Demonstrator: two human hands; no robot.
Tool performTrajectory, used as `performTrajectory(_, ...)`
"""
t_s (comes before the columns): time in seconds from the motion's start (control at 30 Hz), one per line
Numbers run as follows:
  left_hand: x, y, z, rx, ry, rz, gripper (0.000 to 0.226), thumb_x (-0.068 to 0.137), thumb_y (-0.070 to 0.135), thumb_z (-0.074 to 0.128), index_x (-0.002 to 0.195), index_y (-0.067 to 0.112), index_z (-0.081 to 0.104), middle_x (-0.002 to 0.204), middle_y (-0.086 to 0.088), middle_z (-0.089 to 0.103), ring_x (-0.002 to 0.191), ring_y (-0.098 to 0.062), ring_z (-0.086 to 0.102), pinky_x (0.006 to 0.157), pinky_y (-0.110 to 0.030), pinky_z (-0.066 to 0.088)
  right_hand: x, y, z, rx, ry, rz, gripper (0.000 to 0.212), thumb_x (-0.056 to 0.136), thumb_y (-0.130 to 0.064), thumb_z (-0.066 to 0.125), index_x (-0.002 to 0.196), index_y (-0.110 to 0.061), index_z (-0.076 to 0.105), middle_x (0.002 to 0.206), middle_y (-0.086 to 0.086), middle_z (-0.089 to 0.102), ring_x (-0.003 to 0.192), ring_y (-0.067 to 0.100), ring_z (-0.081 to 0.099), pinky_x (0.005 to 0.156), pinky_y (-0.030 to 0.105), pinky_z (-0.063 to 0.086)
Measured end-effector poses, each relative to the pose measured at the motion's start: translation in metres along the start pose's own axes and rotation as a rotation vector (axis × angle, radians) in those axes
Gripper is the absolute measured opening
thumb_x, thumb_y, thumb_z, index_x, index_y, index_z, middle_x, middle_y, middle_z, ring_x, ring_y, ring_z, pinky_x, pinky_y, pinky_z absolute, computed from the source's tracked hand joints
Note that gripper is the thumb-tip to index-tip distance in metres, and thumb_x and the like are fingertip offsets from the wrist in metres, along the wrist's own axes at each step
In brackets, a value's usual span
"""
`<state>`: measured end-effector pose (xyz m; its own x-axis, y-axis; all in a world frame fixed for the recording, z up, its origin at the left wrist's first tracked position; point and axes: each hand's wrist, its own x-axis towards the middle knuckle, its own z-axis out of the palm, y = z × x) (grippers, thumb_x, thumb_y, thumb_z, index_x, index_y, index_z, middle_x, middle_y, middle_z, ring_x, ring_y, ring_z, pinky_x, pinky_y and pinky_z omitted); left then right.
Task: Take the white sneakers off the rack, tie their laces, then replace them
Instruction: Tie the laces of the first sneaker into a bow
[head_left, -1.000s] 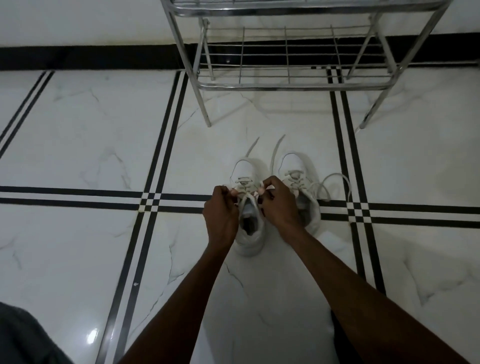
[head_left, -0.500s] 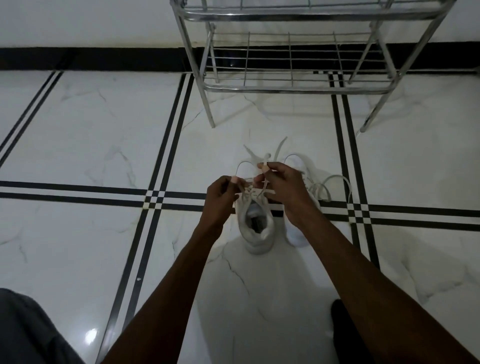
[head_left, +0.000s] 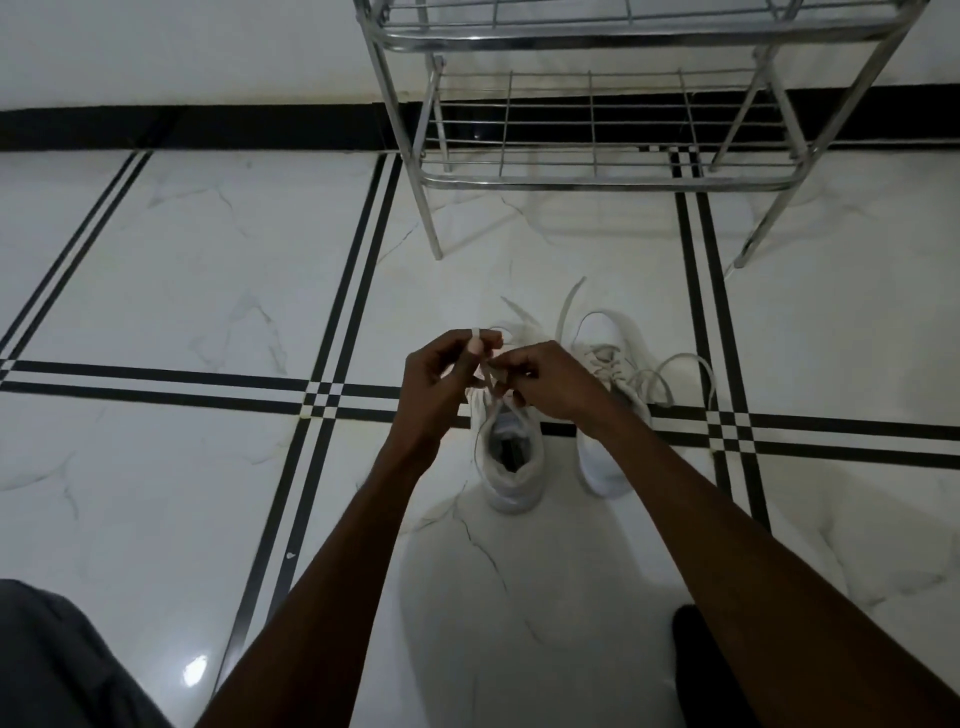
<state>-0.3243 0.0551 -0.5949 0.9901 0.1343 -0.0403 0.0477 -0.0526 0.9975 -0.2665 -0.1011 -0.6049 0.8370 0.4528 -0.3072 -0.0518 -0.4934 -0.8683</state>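
Two white sneakers stand side by side on the marble floor, toes toward the rack. Above the left sneaker (head_left: 511, 467) my left hand (head_left: 441, 379) pinches a loop of its lace between thumb and forefinger. My right hand (head_left: 550, 382) grips the other lace end just beside it, fingers closed. The two hands almost touch over the shoe's tongue. The right sneaker (head_left: 608, 364) lies partly behind my right wrist, its laces (head_left: 685, 379) loose and spread on the floor.
A metal shoe rack (head_left: 597, 176) stands straight ahead against the wall, its bottom wire shelf bare. Black double stripes cross the white tiles. A dark trouser knee (head_left: 57, 665) fills the lower left corner, and a dark shape (head_left: 696, 670) sits under my right forearm.
Both hands have lifted from the left sneaker's tongue, pulling its lace ends up. A loop now stands pinched in my left hand. The view has shifted slightly.
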Motion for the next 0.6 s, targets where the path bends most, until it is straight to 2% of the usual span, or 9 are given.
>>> performTrajectory(0.07, 0.006, 0.004, -0.003, 0.047, -0.018, 0.044, 0.025, 0.104, 0.016, 0.056, 0.116, 0.001, 0.072, 0.127, -0.005, 0.071, 0.115, -0.007, 0.067, 0.078, -0.014, 0.054, -0.004, -0.008, -0.003, -0.06, -0.169, -0.057, 0.018, 0.094, -0.011, 0.059, 0.096, -0.021, 0.073, 0.085, -0.009, 0.073, 0.07, -0.006, 0.065, 0.066, 0.009, 0.048)
performTrajectory(0.13, 0.011, 0.0, -0.006, 0.073, -0.037, 0.055, 0.024, 0.104, 0.017, 0.056, 0.114, 0.003, 0.072, 0.135, -0.003, 0.066, 0.125, -0.004, 0.061, 0.083, -0.012, 0.053, -0.006, -0.015, -0.006, -0.095, -0.234, -0.089, 0.013, 0.094, -0.025, 0.063, 0.087, -0.034, 0.068, 0.079, -0.02, 0.067, 0.07, -0.009, 0.062, 0.068, 0.008, 0.043)
performTrajectory(0.17, 0.013, -0.004, -0.007, 0.077, -0.038, 0.045, 0.025, 0.105, 0.02, 0.055, 0.115, 0.006, 0.072, 0.137, 0.0, 0.064, 0.13, -0.005, 0.058, 0.089, -0.015, 0.052, -0.005, -0.017, -0.007, -0.107, -0.22, -0.09, 0.012, 0.093, -0.034, 0.062, 0.083, -0.037, 0.068, 0.073, -0.02, 0.067, 0.067, -0.009, 0.061, 0.066, 0.01, 0.042)
performTrajectory(0.23, 0.014, -0.013, -0.008, 0.071, -0.041, 0.003, 0.029, 0.107, 0.026, 0.049, 0.119, 0.012, 0.072, 0.137, 0.007, 0.063, 0.135, -0.008, 0.054, 0.103, -0.03, 0.05, -0.004, -0.017, -0.009, -0.117, -0.134, -0.094, 0.021, 0.093, -0.041, 0.061, 0.072, -0.038, 0.068, 0.061, -0.022, 0.066, 0.057, -0.007, 0.058, 0.058, 0.009, 0.039)
performTrajectory(0.27, 0.014, -0.017, -0.007, 0.063, -0.051, -0.029, 0.032, 0.108, 0.027, 0.045, 0.122, 0.013, 0.07, 0.135, 0.007, 0.064, 0.132, -0.007, 0.055, 0.103, -0.033, 0.049, -0.003, -0.016, -0.01, -0.13, -0.097, -0.106, 0.026, 0.093, -0.039, 0.062, 0.067, -0.038, 0.065, 0.056, -0.021, 0.064, 0.054, -0.005, 0.057, 0.055, 0.01, 0.037)
performTrajectory(0.33, 0.013, -0.022, -0.002, 0.057, -0.109, -0.091, 0.035, 0.11, 0.022, 0.038, 0.128, 0.01, 0.066, 0.128, -0.004, 0.069, 0.115, -0.005, 0.065, 0.092, -0.026, 0.052, -0.001, -0.015, -0.012, -0.182, -0.052, -0.139, 0.03, 0.09, -0.035, 0.067, 0.061, -0.036, 0.062, 0.059, -0.015, 0.063, 0.056, -0.001, 0.058, 0.057, 0.016, 0.041)
performTrajectory(0.4, 0.011, -0.026, 0.004, 0.114, -0.161, -0.095, 0.034, 0.11, 0.013, 0.036, 0.124, 0.001, 0.064, 0.116, -0.016, 0.072, 0.1, -0.005, 0.068, 0.085, -0.019, 0.05, 0.0, -0.013, -0.017, -0.255, 0.021, -0.17, 0.019, 0.086, -0.026, 0.072, 0.068, -0.025, 0.071, 0.068, -0.005, 0.07, 0.063, 0.008, 0.067, 0.062, 0.028, 0.053)
performTrajectory(0.47, 0.012, -0.033, 0.006, 0.176, -0.177, -0.074, 0.031, 0.109, 0.01, 0.037, 0.116, -0.003, 0.065, 0.108, -0.018, 0.072, 0.095, -0.009, 0.068, 0.084, -0.018, 0.051, 0.003, -0.009, -0.022, -0.349, 0.14, -0.205, 0.004, 0.082, -0.015, 0.074, 0.081, -0.016, 0.078, 0.077, 0.003, 0.076, 0.069, 0.016, 0.071, 0.069, 0.037, 0.059)
performTrajectory(0.6, 0.021, -0.04, 0.004, 0.271, -0.193, -0.097, 0.026, 0.101, 0.012, 0.05, 0.114, 0.005, 0.071, 0.111, -0.009, 0.075, 0.107, -0.02, 0.07, 0.095, -0.036, 0.056, 0.005, 0.0, -0.018, -0.479, 0.343, -0.264, 0.014, 0.08, -0.01, 0.072, 0.086, -0.02, 0.079, 0.086, 0.003, 0.079, 0.077, 0.018, 0.072, 0.076, 0.038, 0.06)
